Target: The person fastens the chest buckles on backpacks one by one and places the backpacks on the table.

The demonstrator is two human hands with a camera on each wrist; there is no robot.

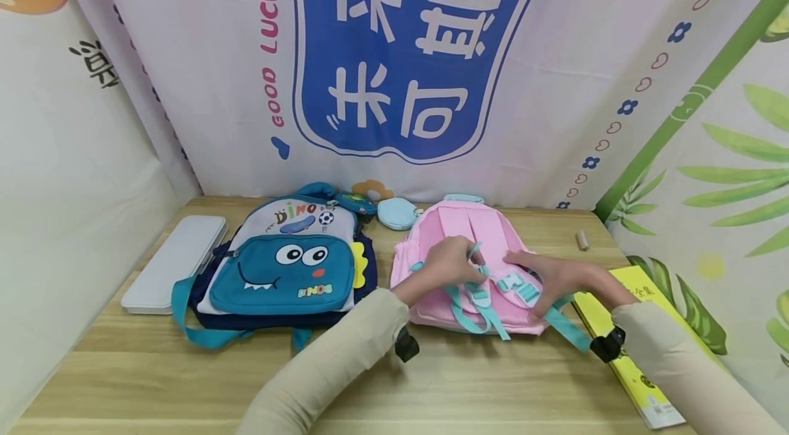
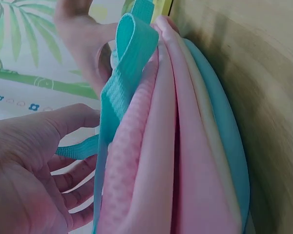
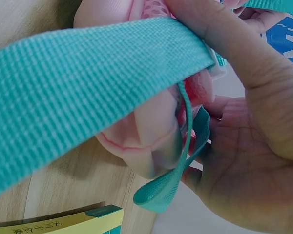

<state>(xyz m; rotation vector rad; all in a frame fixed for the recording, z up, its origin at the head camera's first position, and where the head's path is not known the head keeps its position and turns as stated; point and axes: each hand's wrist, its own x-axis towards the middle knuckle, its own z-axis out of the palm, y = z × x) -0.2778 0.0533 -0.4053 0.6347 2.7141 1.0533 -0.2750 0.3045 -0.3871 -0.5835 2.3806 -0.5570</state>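
Note:
A pink backpack [image 1: 453, 219] lies on the table with its strap side up. My left hand [image 1: 453, 262] is over its middle, pinching a thin teal webbing strap [image 2: 80, 147] between thumb and fingers. On the bag's right side, my right hand [image 1: 555, 277] holds the pink shoulder strap, thumb above and fingers curled below. A white-and-teal buckle [image 1: 510, 281] shows between the two hands. Wide teal webbing [image 3: 88, 87] crosses in front of the right palm, and a loose teal end [image 3: 158, 192] hangs by the fingers.
A blue dinosaur backpack [image 1: 280, 277] lies to the left, beside a white case [image 1: 175, 264]. Behind the bags is a round light-blue pouch [image 1: 397, 214]. A yellow book [image 1: 641, 380] lies under the right forearm, and a small beige stick [image 1: 582, 240] sits at the back right.

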